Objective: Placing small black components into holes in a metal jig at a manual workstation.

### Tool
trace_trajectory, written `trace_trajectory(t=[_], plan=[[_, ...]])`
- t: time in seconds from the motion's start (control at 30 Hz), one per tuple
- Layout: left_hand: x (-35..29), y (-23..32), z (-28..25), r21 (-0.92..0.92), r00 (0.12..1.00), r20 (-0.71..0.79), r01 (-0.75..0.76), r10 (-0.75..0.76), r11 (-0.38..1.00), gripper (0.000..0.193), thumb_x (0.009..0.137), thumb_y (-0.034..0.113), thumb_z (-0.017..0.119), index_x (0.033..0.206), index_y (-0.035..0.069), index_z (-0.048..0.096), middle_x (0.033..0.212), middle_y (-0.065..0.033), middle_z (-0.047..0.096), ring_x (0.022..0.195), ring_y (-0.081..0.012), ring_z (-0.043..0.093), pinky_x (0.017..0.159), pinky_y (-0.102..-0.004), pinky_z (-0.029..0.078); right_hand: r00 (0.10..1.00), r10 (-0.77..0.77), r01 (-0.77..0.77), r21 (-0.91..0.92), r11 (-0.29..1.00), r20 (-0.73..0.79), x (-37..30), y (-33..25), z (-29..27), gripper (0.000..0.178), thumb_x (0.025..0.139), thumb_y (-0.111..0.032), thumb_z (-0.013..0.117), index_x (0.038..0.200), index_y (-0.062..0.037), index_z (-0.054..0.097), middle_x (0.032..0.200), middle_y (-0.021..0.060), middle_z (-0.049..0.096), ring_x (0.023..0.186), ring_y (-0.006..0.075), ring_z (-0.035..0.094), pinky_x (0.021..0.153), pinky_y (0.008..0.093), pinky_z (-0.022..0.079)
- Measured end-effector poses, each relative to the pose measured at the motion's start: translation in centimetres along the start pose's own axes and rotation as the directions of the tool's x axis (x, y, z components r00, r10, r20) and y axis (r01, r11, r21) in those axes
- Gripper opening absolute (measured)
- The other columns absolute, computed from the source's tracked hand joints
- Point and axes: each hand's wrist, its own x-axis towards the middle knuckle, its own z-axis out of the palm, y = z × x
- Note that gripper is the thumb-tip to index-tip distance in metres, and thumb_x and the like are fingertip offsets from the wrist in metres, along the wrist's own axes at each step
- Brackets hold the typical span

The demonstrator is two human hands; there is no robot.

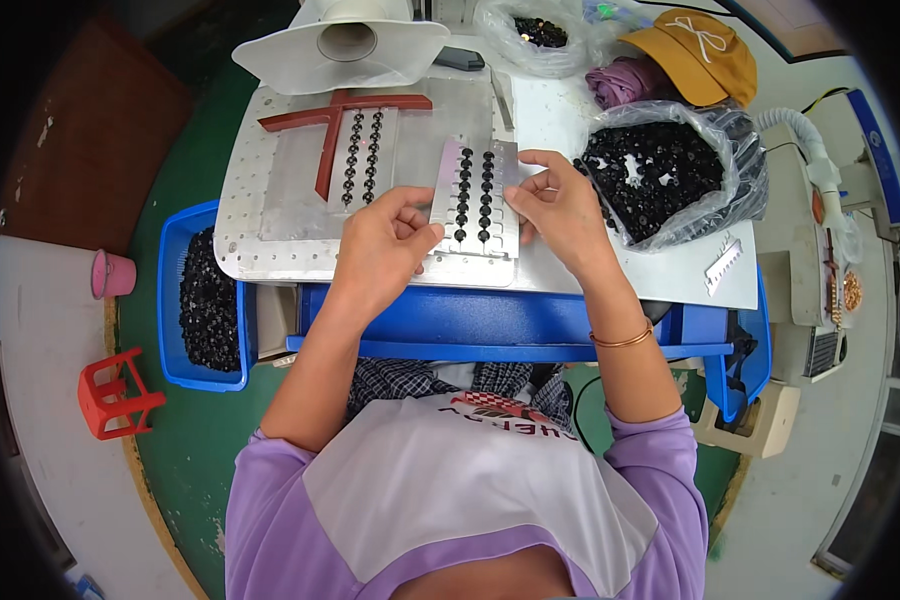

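A flat metal plate carries two rows of small round black pieces. Its left edge is pinched by my left hand, the thumb and fingers pressed together near the lower corner. On the plate's right edge, my right hand grips with thumb and curled fingers. Just left of it, a second metal plate with two similar rows lies on the machine bed, against a dark red T-shaped bracket.
Right of my hands sits a clear plastic bag full of black pieces. A smaller bag, yellow cap and toothed metal strip share the table. A white funnel-shaped hood overhangs the bed. Blue bin stands lower left.
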Motion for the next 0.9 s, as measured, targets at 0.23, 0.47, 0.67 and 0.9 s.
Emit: trace_trajectory(t=[0.23,0.47,0.67,0.9], plan=[[0.4,0.0,-0.3,0.129,0.998,0.003,-0.064,0.065,0.989,0.038,0.083,0.0,0.065,0.119,-0.006,0.058,0.079,-0.0025,0.059,0.061,-0.0052,0.054,0.048,-0.0205,0.044,1.0,0.012,-0.012,0.022,1.0,-0.003,-0.1,-0.1,0.2,0.043,0.083,-0.004,0.067,0.122,0.0065,0.052,0.078,0.0102,0.062,0.056,0.0128,0.062,0.048,0.0266,0.049],[0.9,0.3,-0.5,0.168,0.999,0.037,-0.044,0.039,0.985,0.038,0.083,0.001,0.065,0.119,-0.006,0.059,0.078,-0.0025,0.059,0.058,-0.0053,0.053,0.046,-0.0211,0.044,1.0,0.018,-0.018,0.044,0.999,-0.002,0.0,-0.4,0.3,0.046,0.083,-0.003,0.067,0.125,0.0074,0.051,0.078,0.0105,0.062,0.058,0.0123,0.062,0.047,0.0263,0.049],[1.6,-0.1,-0.5,0.272,0.997,0.008,-0.072,0.072,0.96,0.034,0.083,0.003,0.066,0.116,-0.005,0.062,0.07,-0.0018,0.058,0.057,-0.0057,0.053,0.045,-0.0217,0.043,1.0,0.005,-0.005,0.038,0.999,-0.011,0.0,-0.3,0.4,0.046,0.083,-0.003,0.067,0.124,0.0077,0.051,0.078,0.0106,0.063,0.056,0.0128,0.061,0.046,0.0263,0.048],[1.9,0.4,-0.1,0.343,0.992,-0.008,-0.115,0.125,0.932,0.033,0.084,0.007,0.068,0.114,-0.005,0.062,0.07,-0.0026,0.059,0.058,-0.0065,0.053,0.045,-0.0232,0.042,1.0,-0.006,0.006,-0.024,1.0,-0.015,0.2,0.1,0.4,0.045,0.082,-0.004,0.068,0.123,0.0068,0.053,0.078,0.0104,0.063,0.055,0.0126,0.061,0.047,0.027,0.049]])
